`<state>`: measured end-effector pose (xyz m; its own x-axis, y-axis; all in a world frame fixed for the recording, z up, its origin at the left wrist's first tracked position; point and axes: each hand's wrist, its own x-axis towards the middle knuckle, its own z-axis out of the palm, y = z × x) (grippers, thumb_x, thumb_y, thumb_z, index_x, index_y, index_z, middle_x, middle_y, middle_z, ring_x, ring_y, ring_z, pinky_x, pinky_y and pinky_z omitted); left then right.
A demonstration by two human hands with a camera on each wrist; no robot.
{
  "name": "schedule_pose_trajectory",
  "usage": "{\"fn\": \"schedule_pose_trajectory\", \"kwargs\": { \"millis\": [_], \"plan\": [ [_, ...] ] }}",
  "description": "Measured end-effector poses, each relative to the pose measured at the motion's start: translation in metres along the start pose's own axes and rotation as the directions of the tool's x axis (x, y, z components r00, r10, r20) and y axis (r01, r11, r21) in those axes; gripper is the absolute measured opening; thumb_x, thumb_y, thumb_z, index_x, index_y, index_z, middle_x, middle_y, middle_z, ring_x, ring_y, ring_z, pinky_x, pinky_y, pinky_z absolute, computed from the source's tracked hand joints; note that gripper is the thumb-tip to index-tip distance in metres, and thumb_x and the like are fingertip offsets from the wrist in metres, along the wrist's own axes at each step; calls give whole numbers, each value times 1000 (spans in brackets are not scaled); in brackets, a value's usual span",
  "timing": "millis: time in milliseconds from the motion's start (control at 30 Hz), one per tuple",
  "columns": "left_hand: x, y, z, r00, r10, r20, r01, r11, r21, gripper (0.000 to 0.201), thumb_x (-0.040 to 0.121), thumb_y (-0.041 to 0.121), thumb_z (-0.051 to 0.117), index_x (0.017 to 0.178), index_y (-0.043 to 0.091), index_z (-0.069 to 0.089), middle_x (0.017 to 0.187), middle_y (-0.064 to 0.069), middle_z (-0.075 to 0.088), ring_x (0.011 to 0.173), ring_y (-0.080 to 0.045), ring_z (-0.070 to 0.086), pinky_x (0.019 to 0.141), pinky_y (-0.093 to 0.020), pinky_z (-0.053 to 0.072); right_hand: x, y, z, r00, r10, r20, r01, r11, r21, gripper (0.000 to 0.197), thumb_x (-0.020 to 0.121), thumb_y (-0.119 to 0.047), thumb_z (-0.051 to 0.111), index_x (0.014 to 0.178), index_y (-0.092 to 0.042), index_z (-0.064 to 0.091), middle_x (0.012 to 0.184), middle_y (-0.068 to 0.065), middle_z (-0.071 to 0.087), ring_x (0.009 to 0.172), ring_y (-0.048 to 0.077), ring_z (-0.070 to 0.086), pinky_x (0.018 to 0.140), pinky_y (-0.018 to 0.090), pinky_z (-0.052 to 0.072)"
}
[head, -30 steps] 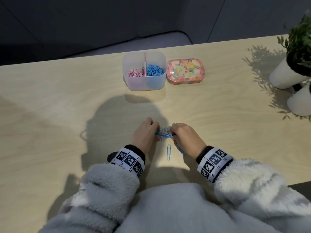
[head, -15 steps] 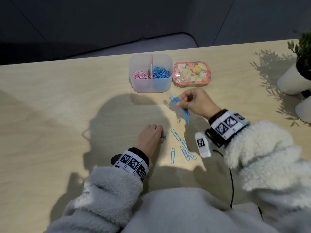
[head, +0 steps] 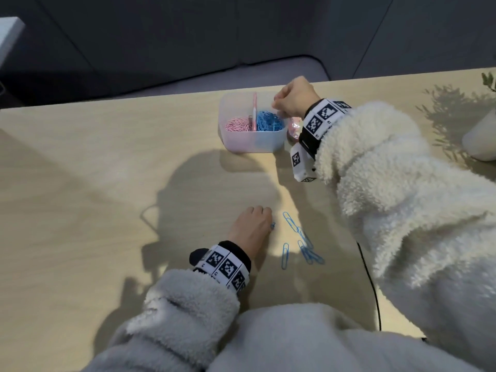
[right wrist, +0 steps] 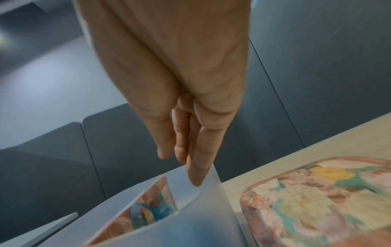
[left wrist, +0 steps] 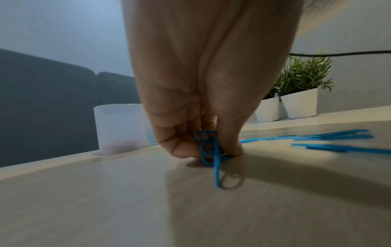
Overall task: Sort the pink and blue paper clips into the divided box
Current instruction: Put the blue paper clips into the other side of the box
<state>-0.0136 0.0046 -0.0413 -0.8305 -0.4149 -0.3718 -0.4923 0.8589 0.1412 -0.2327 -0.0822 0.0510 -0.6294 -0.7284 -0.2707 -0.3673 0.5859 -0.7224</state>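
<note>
The clear divided box (head: pixel 252 143) stands at the table's far side, with pink clips (head: pixel 237 125) in its left half and blue clips (head: pixel 269 122) in its right half. My right hand (head: pixel 277 106) hovers over the blue half; in the right wrist view its fingers (right wrist: pixel 198 168) point straight down over the box wall (right wrist: pixel 203 217) and hold nothing. My left hand (head: pixel 269 222) rests on the table nearer me. Its thumb and fingers pinch a small bunch of blue clips (left wrist: pixel 208 147). Several loose blue clips (head: pixel 303 244) lie just right of it.
A floral tin (right wrist: pixel 317 200) sits right of the box, mostly hidden by my right wrist in the head view. White plant pots (left wrist: pixel 300 103) stand at the far right. A black cable (head: pixel 370 285) runs along the near right of the table.
My right hand carried a bunch of blue clips from the table's middle up to the box. Its fingers are now straight and hold nothing. My left hand stayed put with its clips.
</note>
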Motion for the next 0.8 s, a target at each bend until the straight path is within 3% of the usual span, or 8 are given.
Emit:
{"fn": "schedule_pose_trajectory", "kwargs": {
  "millis": [67,100,233,367,533,600,700,800],
  "plan": [
    [4,-2,-3,999,17,30,-13,991,-131,20,86,12,57,102,0,54,105,-19,60,100,-33,57,86,-36,41,-10,4,-2,997,-56,-61,60,996,68,18,87,-9,59,99,1,68,109,15,69,98,22,66,94,36,52],
    [8,-5,-1,1000,21,6,-20,976,-217,21,89,11,51,106,-1,51,112,-20,57,106,-35,53,90,-39,37,-18,9,-5,993,-82,-90,91,991,100,19,88,-9,55,96,3,68,107,17,69,94,25,67,91,38,54],
    [18,-10,-30,997,13,-73,-45,888,-457,14,86,7,54,97,-1,55,107,-22,61,101,-34,56,81,-32,34,-64,58,-8,988,-140,-60,148,978,148,23,90,-9,51,79,5,66,74,18,67,62,13,67,63,36,57],
    [49,-19,-90,972,-57,-226,-83,820,-566,2,86,5,56,88,5,56,90,-18,60,92,-32,58,71,-27,34,-120,128,-7,999,-31,-23,35,976,215,19,91,-7,53,75,-3,62,73,15,60,48,10,58,54,28,54],
    [106,-29,-148,918,-208,-336,10,862,-507,22,86,14,57,104,2,59,111,-20,62,106,-33,56,87,-35,43,-177,170,-2,999,34,-8,-33,993,111,25,90,-1,50,72,-12,62,59,13,59,44,17,51,42,20,44],
    [123,-33,-154,910,-223,-351,56,902,-429,26,84,18,61,107,7,60,113,-16,63,107,-33,56,88,-36,44,-188,180,2,999,30,27,-33,993,112,26,91,-2,49,72,-16,61,53,12,58,43,19,51,45,28,44],
    [132,-36,-149,926,-199,-321,81,935,-344,36,84,22,62,117,8,58,119,-14,62,111,-32,56,93,-38,44,-197,192,7,999,-4,52,3,1000,20,33,87,-4,51,66,-28,57,46,-7,57,42,14,50,55,26,45],
    [129,-39,-144,896,-179,-406,1,916,-402,29,82,19,64,111,14,62,118,-4,64,112,-25,53,91,-27,37,-206,190,9,991,-58,120,74,989,-131,32,81,-7,53,63,-32,47,53,-8,55,54,14,48,64,29,44]
  ]
}}
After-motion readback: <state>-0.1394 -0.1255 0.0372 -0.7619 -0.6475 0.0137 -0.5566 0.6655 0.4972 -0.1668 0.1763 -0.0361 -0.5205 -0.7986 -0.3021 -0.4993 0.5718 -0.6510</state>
